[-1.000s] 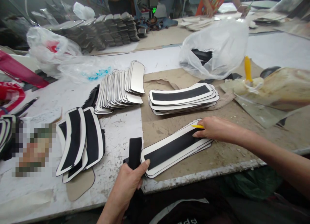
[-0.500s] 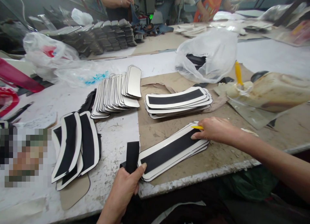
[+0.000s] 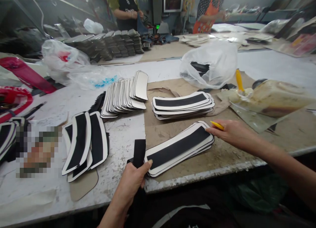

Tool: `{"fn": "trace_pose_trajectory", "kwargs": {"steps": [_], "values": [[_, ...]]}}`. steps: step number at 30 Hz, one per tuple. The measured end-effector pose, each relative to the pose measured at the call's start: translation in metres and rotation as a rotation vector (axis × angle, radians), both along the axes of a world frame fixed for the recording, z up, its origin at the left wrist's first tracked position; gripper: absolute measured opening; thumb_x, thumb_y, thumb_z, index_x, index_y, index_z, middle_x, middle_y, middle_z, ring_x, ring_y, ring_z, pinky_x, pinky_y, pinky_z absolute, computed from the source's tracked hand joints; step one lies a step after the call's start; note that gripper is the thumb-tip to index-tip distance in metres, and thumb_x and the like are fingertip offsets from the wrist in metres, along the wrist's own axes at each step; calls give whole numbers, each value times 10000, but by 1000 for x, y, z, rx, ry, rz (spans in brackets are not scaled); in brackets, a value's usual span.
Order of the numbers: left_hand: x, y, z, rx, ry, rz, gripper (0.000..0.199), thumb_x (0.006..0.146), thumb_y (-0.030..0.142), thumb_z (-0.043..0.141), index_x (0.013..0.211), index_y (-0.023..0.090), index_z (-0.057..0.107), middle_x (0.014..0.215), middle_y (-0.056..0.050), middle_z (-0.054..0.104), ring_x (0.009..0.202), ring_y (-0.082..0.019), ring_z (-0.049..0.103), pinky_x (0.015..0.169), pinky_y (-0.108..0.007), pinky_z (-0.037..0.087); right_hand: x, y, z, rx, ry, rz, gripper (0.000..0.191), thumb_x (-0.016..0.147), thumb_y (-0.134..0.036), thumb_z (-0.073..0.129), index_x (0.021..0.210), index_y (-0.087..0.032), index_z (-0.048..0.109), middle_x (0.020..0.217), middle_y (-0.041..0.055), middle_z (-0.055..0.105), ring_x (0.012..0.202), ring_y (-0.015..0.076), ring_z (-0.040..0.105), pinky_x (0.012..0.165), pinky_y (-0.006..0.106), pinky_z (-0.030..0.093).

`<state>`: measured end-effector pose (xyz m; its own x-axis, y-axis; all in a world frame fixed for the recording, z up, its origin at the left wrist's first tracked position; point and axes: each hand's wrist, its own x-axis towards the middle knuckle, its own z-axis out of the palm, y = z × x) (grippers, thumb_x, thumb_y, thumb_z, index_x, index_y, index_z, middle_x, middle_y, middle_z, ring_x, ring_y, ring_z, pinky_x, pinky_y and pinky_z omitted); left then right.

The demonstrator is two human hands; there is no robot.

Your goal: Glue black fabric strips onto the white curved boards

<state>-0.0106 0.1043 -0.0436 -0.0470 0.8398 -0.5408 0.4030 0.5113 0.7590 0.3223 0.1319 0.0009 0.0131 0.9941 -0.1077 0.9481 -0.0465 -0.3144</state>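
A curved white panel with a dark outline and a black strip (image 3: 179, 145) along its middle lies on top of a small stack at the table's front edge. My left hand (image 3: 134, 175) grips a black band (image 3: 139, 152) standing up from its fingers, its thumb at the panel's near left corner. My right hand (image 3: 225, 131) is closed around a yellow pointed tool (image 3: 217, 125), mostly hidden in the fingers. Its fingertips are at the strip's far right end. Behind lies another stack of panels (image 3: 182, 103) with a black strip on top.
Plain white panels (image 3: 123, 96) lie fanned at centre left, with strip-covered panels (image 3: 98, 139) nearer. At right lies a stained plastic bottle (image 3: 276, 96) with a yellow handle (image 3: 239, 80). A plastic bag (image 3: 214, 63) stands behind. Two people work across the table.
My right hand has drawn back a little to the right, from lying over the strip to its end. My left hand keeps hold of the black band. The view has shifted slightly.
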Motion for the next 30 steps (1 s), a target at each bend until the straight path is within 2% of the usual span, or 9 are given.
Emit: {"fn": "trace_pose_trajectory", "kwargs": {"steps": [3, 7, 11, 14, 16, 20, 23, 26, 30], "values": [[-3, -1, -2, 22, -8, -22, 492, 674, 543, 613, 384, 217, 386, 295, 49, 329, 347, -86, 310, 431, -249, 250, 0, 1, -12, 31, -13, -34, 342, 836, -545, 469, 727, -231, 549, 689, 32, 634, 656, 213, 585, 599, 290, 348], [-2, -5, -3, 52, -33, 56, 469, 666, 501, 658, 398, 199, 419, 307, 44, 375, 341, -87, 336, 418, -239, 246, -3, -1, -19, 140, -52, -46, 297, 851, -501, 467, 739, -234, 538, 707, 34, 629, 662, 217, 590, 619, 301, 365], [4, -9, 1, 113, -110, 182, 404, 642, 429, 714, 423, 179, 485, 287, 49, 381, 322, -86, 329, 388, -232, 238, -17, -14, -7, 284, -153, -34, 287, 888, -465, 401, 806, -229, 542, 833, 70, 639, 726, 240, 596, 626, 320, 369], [8, -12, 5, 178, -144, 269, 240, 627, 357, 744, 630, 136, 651, 328, 63, 437, 324, -94, 342, 367, -232, 255, -27, -23, 7, 303, -195, -74, 300, 901, -464, 350, 875, -226, 531, 915, 103, 636, 768, 269, 599, 628, 341, 365], [10, -13, 4, 211, -175, 331, 298, 600, 335, 768, 797, 124, 695, 402, 52, 518, 347, -108, 394, 369, -235, 294, -30, -24, 13, 269, -107, -140, 313, 878, -510, 353, 855, -236, 504, 808, 88, 620, 700, 267, 594, 616, 352, 368], [13, -17, 2, 286, -292, 479, 349, 556, 294, 796, 839, 125, 682, 480, 29, 573, 412, -133, 492, 401, -239, 368, -32, -23, 18, 181, 218, -250, 370, 811, -612, 415, 792, -249, 481, 570, 8, 542, 490, 200, 552, 609, 359, 404], [12, -21, 4, 324, -319, 522, 335, 576, 293, 786, 833, 140, 634, 506, 55, 554, 377, -87, 427, 379, -216, 334, -32, -26, 18, 198, 338, -323, 395, 782, -644, 472, 803, -252, 514, 488, -14, 518, 422, 180, 517, 562, 353, 407], [9, -25, 10, 363, -356, 553, 329, 600, 305, 777, 819, 152, 586, 508, 92, 494, 362, -50, 360, 358, -193, 292, -31, -34, 18, 209, 436, -319, 428, 783, -667, 481, 814, -243, 536, 460, -15, 504, 412, 168, 484, 490, 329, 383], [2, -32, 22, 356, -410, 502, 311, 616, 318, 791, 687, 157, 535, 481, 106, 417, 379, -37, 331, 370, -183, 303, -28, -46, 18, 176, 567, -291, 465, 787, -689, 486, 826, -227, 528, 456, -33, 489, 404, 137, 443, 434, 283, 361]]}}
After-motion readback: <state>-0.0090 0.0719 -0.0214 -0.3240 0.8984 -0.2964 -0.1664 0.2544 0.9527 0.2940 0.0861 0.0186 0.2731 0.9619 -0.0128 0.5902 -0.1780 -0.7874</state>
